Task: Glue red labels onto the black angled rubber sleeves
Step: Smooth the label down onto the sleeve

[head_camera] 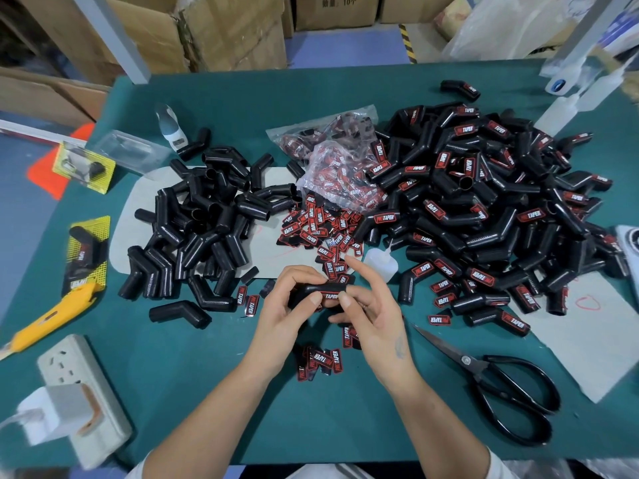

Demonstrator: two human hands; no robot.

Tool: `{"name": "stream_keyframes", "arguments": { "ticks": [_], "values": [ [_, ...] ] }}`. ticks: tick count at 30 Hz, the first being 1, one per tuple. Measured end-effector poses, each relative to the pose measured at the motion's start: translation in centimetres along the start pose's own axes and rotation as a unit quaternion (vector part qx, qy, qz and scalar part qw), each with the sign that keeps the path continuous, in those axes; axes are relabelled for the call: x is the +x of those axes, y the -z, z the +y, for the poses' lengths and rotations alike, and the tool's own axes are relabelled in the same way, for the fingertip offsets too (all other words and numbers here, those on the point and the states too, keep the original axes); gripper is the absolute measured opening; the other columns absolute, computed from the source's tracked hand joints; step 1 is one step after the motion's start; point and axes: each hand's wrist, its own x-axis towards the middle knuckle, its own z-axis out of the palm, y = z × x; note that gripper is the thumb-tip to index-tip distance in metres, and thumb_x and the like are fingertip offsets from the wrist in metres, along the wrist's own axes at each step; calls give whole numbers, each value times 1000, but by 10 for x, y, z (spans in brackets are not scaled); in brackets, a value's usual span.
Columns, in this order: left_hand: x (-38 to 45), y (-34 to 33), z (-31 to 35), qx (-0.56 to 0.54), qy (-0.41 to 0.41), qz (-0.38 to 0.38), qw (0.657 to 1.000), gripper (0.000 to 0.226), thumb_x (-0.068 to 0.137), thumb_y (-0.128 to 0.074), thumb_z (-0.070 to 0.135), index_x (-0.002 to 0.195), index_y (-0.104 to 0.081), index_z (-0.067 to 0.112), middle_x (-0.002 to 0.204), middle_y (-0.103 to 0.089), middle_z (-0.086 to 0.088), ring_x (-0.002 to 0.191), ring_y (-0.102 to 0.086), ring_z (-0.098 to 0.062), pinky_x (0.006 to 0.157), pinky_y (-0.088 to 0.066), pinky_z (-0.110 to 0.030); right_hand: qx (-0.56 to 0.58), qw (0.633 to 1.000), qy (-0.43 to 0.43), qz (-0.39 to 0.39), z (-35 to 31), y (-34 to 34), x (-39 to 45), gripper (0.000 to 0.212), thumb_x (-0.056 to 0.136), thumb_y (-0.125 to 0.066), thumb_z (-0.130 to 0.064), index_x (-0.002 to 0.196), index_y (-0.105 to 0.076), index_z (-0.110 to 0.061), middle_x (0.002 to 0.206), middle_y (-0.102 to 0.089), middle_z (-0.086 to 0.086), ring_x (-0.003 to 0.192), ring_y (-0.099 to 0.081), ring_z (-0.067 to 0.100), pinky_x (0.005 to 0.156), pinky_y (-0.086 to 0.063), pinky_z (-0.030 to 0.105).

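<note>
We see both hands, left hand (288,299) and right hand (366,302), pinching one matte angled sleeve (316,292) above loose glossy labels (320,233); glue bottle (382,262) and steel scissors (494,385) flank them.

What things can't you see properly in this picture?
- Held sleeve: head view; the left hand and right hand cover its ends, and thumbs hide part of the label.
- Glue bottle: right fingers hide its lower edge.
- Bagged labels: crinkled plastic blurs the print.
- Bottles at the far right: blurred, labels unreadable.
- Power strip: cut by the left edge.
</note>
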Motion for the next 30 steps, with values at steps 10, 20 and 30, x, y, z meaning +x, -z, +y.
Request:
{"name": "stream_keyframes", "arguments": {
  "ticks": [10, 20, 30],
  "values": [
    [-1, 10, -6, 217, -149, 32, 964, 23, 104, -58, 25, 126, -64, 28, 129, -57, 7, 126, -58, -21, 108, -43, -26, 29, 999, -10, 22, -6, -1, 0, 42, 109, -53, -13, 148, -52, -26, 97, -78, 15, 99, -77, 30, 83, -61, 31],
    [-1, 6, -4, 174, -141, 62, 973, 10, 93, -75, 15, 100, -80, 19, 109, -66, 8, 106, -67, -17, 97, -48, -23, 4, 1000, -19, 15, -9, -2, -2, 44, 104, -59, -20, 147, -52, -26, 99, -80, 10, 98, -78, 26, 80, -59, 27],
    [3, 4, -7, 141, -117, 39, 982, 15, 88, -80, 19, 102, -84, 20, 104, -60, 1, 97, -62, -13, 92, -47, -22, -21, 1000, -3, -10, -5, -3, -3, 45, 106, -58, -19, 148, -51, -29, 98, -81, 6, 96, -77, 21, 83, -59, 27]
  ]
}}
